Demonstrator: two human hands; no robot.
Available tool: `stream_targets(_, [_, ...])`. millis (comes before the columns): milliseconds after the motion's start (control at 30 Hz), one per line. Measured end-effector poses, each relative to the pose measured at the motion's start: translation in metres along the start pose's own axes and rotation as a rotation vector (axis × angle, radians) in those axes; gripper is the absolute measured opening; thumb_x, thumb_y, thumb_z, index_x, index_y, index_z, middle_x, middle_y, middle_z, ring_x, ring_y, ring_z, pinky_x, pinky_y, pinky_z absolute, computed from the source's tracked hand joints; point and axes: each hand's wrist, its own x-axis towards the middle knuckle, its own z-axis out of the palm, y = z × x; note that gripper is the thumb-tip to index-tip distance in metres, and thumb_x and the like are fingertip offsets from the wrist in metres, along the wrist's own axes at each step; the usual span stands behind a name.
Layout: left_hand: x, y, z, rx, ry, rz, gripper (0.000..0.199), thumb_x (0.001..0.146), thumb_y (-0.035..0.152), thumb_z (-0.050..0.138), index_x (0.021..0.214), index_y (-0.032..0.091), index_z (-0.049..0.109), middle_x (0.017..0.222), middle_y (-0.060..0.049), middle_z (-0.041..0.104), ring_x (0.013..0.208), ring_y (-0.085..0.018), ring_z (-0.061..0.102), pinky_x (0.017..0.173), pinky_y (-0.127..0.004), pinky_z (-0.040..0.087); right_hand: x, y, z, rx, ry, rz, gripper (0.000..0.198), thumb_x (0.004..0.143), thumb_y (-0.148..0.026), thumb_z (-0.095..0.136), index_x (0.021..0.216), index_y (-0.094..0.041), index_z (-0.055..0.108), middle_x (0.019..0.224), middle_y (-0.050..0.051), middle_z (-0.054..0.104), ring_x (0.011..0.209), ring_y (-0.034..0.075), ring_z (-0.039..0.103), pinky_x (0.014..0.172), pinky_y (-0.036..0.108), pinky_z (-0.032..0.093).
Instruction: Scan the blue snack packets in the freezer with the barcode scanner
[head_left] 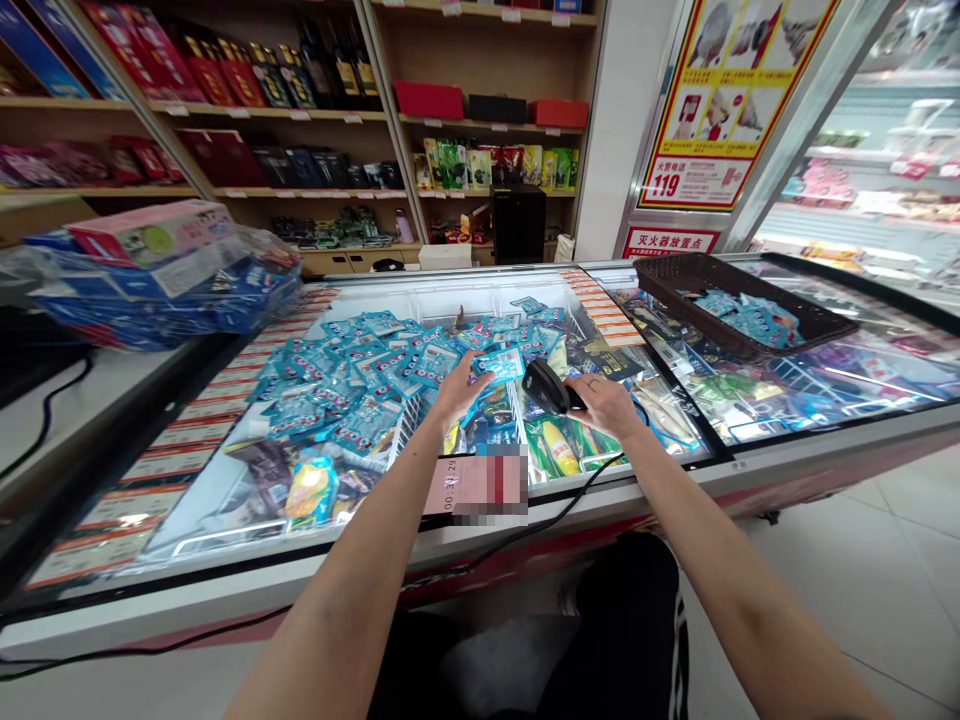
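Observation:
My left hand [459,388] pinches a small light-blue packet [501,366] over the glass top of a chest freezer. In my right hand [604,404] is a black handheld barcode scanner [546,386], its head turned left, close to the packet. A black cable [551,520] runs from the scanner along the freezer's front edge. Many similar blue packets [367,365] lie heaped on the glass to the left of and beyond my hands. A phone with a pink screen [441,486] lies on the front part of the glass, partly blurred out.
A dark brown basket [817,338] holding several blue packets stands on the glass at the right. Plastic-wrapped boxes [165,285] are stacked at the left. Frozen goods [555,446] show through the glass. Shelves with bottles [285,75] and bags line the back wall.

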Motion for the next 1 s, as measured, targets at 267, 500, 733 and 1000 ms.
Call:
stream_targets(267, [-0.0008,0.0015,-0.0003,0.007,-0.003,-0.007,0.056,0.082,0.051,0.051,0.13,0.023,0.045,0.073,0.0,0.05,0.068,-0.015,0.051,0.059,-0.025,0.033,-0.0003,-0.0006,-0.0013,-0.007,0.001,-0.002,0.039,0.086,-0.04,0.057,0.116,-0.016,0.054,0.097,0.009,0.064,0.093,0.022,0.058,0.073,0.031,0.042])
stream_targets(500, [-0.0018,0.0026,-0.001,0.022,-0.002,-0.008,0.056,0.082,0.054,0.05,0.13,0.025,0.044,0.074,0.0,0.051,0.068,-0.015,0.052,0.059,-0.026,0.033,0.0003,-0.0011,-0.0025,0.0,-0.001,-0.009,0.039,0.086,-0.041,0.057,0.116,-0.016,0.054,0.098,0.009,0.064,0.094,0.022,0.058,0.075,0.031,0.042])
stream_targets(733, [-0.0019,0.0039,-0.0016,0.026,-0.001,-0.007,0.056,0.082,0.052,0.051,0.131,0.023,0.045,0.075,-0.001,0.052,0.068,-0.016,0.052,0.06,-0.026,0.034,-0.0001,-0.0004,-0.0013,0.025,-0.012,-0.003,0.04,0.085,-0.04,0.059,0.117,-0.016,0.054,0.099,0.01,0.064,0.095,0.023,0.058,0.075,0.032,0.044])
stream_targets(1000, [0.0011,-0.0001,0.0023,0.045,0.02,-0.021,0.057,0.082,0.052,0.051,0.131,0.022,0.044,0.072,0.0,0.051,0.066,-0.015,0.051,0.059,-0.026,0.035,-0.0002,-0.0006,-0.0012,0.025,0.019,-0.01,0.039,0.086,-0.04,0.057,0.117,-0.016,0.054,0.097,0.01,0.064,0.093,0.023,0.058,0.074,0.032,0.044])
